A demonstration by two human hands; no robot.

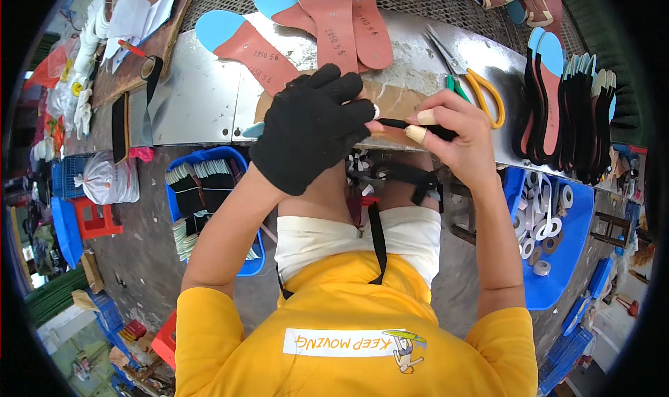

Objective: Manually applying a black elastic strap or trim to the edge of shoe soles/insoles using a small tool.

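Observation:
My left hand [310, 125] wears a black glove and pinches one end of a thin black strap [397, 123] at the front edge of the metal-topped table [202, 97]. My right hand [456, 136], bare with tape on two fingertips, grips the same strap from the right. Both hands hover over a brown cardboard sheet [394, 101]. More black strap [408, 175] hangs below the hands toward my lap.
Pink and blue insoles [247, 45] lie at the back of the table. Yellow-handled scissors [474, 83] rest right of my hands. A row of upright soles [564, 111] stands far right. Blue bins hold sole pieces [198, 202] on the left and tape rolls [547, 219] on the right.

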